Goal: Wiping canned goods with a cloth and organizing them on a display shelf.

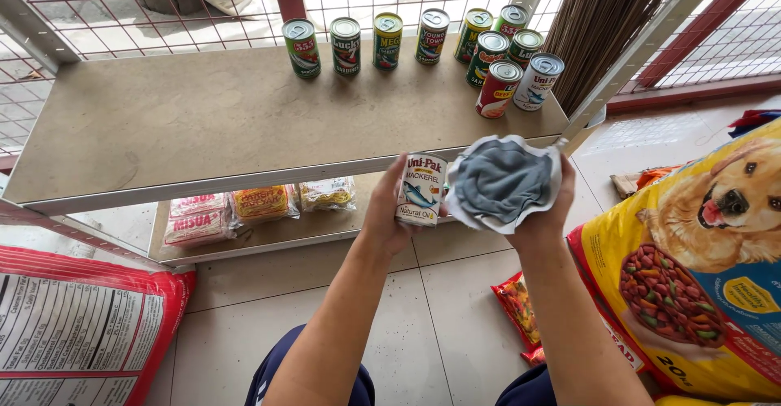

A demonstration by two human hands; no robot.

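Grey cloth fills our right hand, our left hand grips the can; next, wipe toward nine o'clock.

There is one view only, from a camera worn on the person's head, so no second view shares the scene. It looks steeply down and forward over the person's own forearms, close enough that both hands sit near the middle of the picture. It faces a metal shelf backed by wire mesh, whose upper board fills the top half. The tiled floor lies below, with the person's knees at the bottom edge and a large yellow bag cut off at right.
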